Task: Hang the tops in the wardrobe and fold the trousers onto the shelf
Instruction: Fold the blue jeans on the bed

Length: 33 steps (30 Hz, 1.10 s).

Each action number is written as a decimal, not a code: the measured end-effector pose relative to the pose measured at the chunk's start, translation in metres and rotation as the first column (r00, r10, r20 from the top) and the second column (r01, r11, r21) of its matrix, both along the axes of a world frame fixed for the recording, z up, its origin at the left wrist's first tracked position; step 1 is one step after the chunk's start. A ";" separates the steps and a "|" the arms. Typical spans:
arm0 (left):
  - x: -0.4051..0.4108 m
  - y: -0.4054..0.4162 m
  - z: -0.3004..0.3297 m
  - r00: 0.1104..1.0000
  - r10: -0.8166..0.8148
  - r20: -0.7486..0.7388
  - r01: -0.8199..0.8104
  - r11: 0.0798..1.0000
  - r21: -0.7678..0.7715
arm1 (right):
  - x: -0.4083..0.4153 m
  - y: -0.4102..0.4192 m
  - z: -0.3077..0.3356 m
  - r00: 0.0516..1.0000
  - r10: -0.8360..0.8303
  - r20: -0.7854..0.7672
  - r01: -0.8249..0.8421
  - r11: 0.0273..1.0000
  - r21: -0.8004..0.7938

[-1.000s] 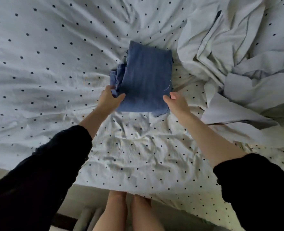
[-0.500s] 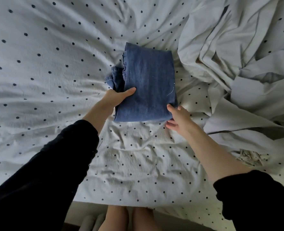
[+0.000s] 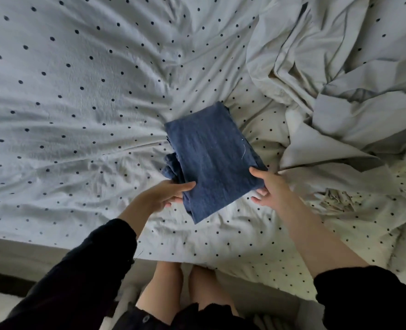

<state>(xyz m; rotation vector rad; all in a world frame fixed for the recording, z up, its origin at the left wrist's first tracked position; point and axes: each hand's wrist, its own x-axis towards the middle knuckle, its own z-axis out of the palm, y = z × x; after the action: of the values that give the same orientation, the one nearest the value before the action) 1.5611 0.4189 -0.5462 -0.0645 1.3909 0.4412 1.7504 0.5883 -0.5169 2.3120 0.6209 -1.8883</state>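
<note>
Trousers: folded blue trousers [image 3: 211,160] are held just above the dotted bedsheet [image 3: 78,96]
Left hand [image 3: 166,194]: clamped on the bundle's left edge
Right hand [image 3: 268,186]: clamped on its right corner
Risk: loose layers bunched at left could slip and unfold once carried

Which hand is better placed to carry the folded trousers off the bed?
Right hand: thumb on top, fingers beneath the folded blue trousers. Left hand only pinches the loose, bunched edge.
</note>
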 end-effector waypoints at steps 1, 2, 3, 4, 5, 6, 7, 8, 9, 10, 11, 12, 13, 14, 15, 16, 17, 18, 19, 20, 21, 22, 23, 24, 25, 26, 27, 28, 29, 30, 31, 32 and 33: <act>-0.008 0.000 -0.004 0.999 0.036 0.005 -0.036 0.999 0.016 | 0.000 -0.001 -0.002 1.000 -0.013 0.009 0.013 0.998 -0.062; -0.017 0.002 -0.007 0.994 0.109 0.001 -0.109 0.994 0.023 | -0.001 -0.002 -0.004 1.000 -0.019 0.004 0.019 0.993 -0.118; -0.028 0.004 -0.007 0.978 0.207 -0.022 -0.206 0.978 0.020 | -0.002 -0.003 -0.005 1.000 -0.025 -0.013 0.023 0.987 -0.157; -0.038 0.006 -0.013 0.952 0.301 -0.047 -0.301 0.954 0.015 | -0.002 -0.007 -0.007 0.998 -0.048 -0.027 0.043 0.983 -0.177; -0.049 0.009 -0.017 0.929 0.365 -0.067 -0.365 0.931 0.012 | -0.002 -0.008 -0.010 0.997 -0.065 -0.031 0.059 0.982 -0.177; -0.059 0.011 -0.022 0.923 0.379 -0.071 -0.379 0.925 0.018 | -0.001 -0.009 -0.012 0.997 -0.070 -0.026 0.065 0.984 -0.168; -0.068 0.015 -0.023 0.930 0.364 -0.057 -0.363 0.931 0.027 | -0.001 -0.008 -0.016 0.997 -0.070 -0.013 0.067 0.986 -0.155; -0.076 0.019 -0.026 0.940 0.338 -0.055 -0.336 0.941 0.039 | -0.002 -0.008 -0.018 0.998 -0.062 0.006 0.063 0.988 -0.144; -0.081 0.025 -0.026 0.949 0.311 -0.059 -0.309 0.950 0.043 | -0.001 -0.007 -0.019 0.998 -0.056 0.030 0.059 0.989 -0.133; -0.087 0.030 -0.027 0.958 0.276 -0.082 -0.273 0.961 0.046 | -0.002 -0.006 -0.021 0.997 -0.048 0.053 0.055 0.991 -0.125; -0.090 0.038 -0.026 0.967 0.232 -0.100 -0.227 0.972 0.059 | -0.002 -0.005 -0.023 0.996 -0.044 0.075 0.053 0.992 -0.119; -0.094 0.046 -0.025 0.975 0.183 -0.128 -0.173 0.981 0.083 | -0.004 -0.006 -0.024 0.995 -0.042 0.090 0.053 0.992 -0.116; -0.097 0.054 -0.025 0.978 0.132 -0.163 -0.115 0.988 0.106 | -0.004 -0.006 -0.025 0.995 -0.043 0.096 0.053 0.992 -0.111; -0.101 0.062 -0.025 0.977 0.084 -0.198 -0.060 0.991 0.124 | -0.005 -0.005 -0.027 0.994 -0.048 0.096 0.058 0.993 -0.104; -0.102 0.069 -0.024 0.975 0.042 -0.218 -0.014 0.992 0.125 | -0.005 -0.005 -0.028 0.993 -0.063 0.095 0.073 0.992 -0.100; -0.102 0.075 -0.024 0.977 -0.013 -0.212 0.038 0.993 0.113 | -0.004 -0.006 -0.030 0.992 -0.092 0.086 0.101 0.990 -0.096; -0.101 0.078 -0.023 0.978 -0.081 -0.191 0.100 0.991 0.091 | -0.003 -0.006 -0.031 0.990 -0.128 0.065 0.134 0.986 -0.095; -0.097 0.078 -0.025 0.977 -0.147 -0.153 0.156 0.986 0.052 | -0.001 -0.007 -0.033 0.986 -0.160 0.042 0.164 0.982 -0.098; -0.094 0.078 -0.026 0.976 -0.183 -0.116 0.185 0.983 0.008 | 0.000 -0.007 -0.034 0.984 -0.178 0.024 0.180 0.979 -0.097; -0.090 0.075 -0.026 0.981 -0.183 -0.070 0.180 0.983 -0.041 | 0.001 -0.007 -0.035 0.984 -0.177 0.016 0.178 0.980 -0.092; -0.087 0.072 -0.027 0.988 -0.150 -0.021 0.148 0.986 -0.076 | 0.002 -0.007 -0.035 0.986 -0.165 0.019 0.166 0.982 -0.088; -0.085 0.068 -0.029 0.993 -0.117 0.011 0.118 0.989 -0.092 | 0.003 -0.007 -0.034 0.989 -0.144 0.022 0.145 0.986 -0.086; -0.085 0.065 -0.033 0.995 -0.094 0.036 0.097 0.991 -0.092 | 0.005 -0.007 -0.033 0.992 -0.120 0.026 0.121 0.989 -0.087; -0.085 0.064 -0.035 0.995 -0.092 0.047 0.095 0.992 -0.086 | 0.005 -0.006 -0.032 0.995 -0.100 0.030 0.102 0.991 -0.090; -0.086 0.063 -0.035 0.994 -0.092 0.052 0.096 0.992 -0.078 | 0.006 -0.006 -0.031 0.996 -0.087 0.031 0.090 0.992 -0.093; -0.086 0.063 -0.034 0.996 -0.081 0.048 0.084 0.994 -0.076 | 0.006 -0.006 -0.031 0.996 -0.089 0.032 0.091 0.991 -0.094; -0.086 0.064 -0.032 0.996 -0.070 0.052 0.074 0.994 -0.081 | 0.007 -0.006 -0.032 0.994 -0.100 0.033 0.103 0.991 -0.091; -0.086 0.064 -0.031 0.996 -0.062 0.058 0.067 0.994 -0.081 | 0.007 -0.006 -0.031 0.993 -0.114 0.029 0.116 0.989 -0.088; -0.086 0.064 -0.030 0.996 -0.056 0.069 0.061 0.995 -0.074 | 0.007 -0.006 -0.031 0.992 -0.122 0.025 0.124 0.989 -0.083; -0.086 0.062 -0.028 0.996 -0.053 0.076 0.058 0.996 -0.065 | 0.007 -0.005 -0.029 0.993 -0.118 0.019 0.119 0.990 -0.079; -0.088 0.060 -0.029 0.996 -0.043 0.080 0.048 0.997 -0.055 | 0.007 -0.004 -0.028 0.994 -0.103 0.018 0.104 0.992 -0.074; -0.090 0.056 -0.029 0.997 -0.032 0.075 0.036 0.998 -0.042 | 0.006 -0.002 -0.026 0.996 -0.085 0.016 0.086 0.994 -0.070; -0.092 0.053 -0.028 0.996 -0.019 0.081 0.021 0.999 -0.026 | 0.006 0.001 -0.025 0.998 -0.064 0.019 0.066 0.996 -0.063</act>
<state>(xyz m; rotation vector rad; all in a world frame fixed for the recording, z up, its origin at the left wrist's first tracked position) 1.4696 0.4716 -0.5743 -0.0895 1.3166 0.3991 1.7568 0.5888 -0.5421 2.3334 0.4818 -1.8839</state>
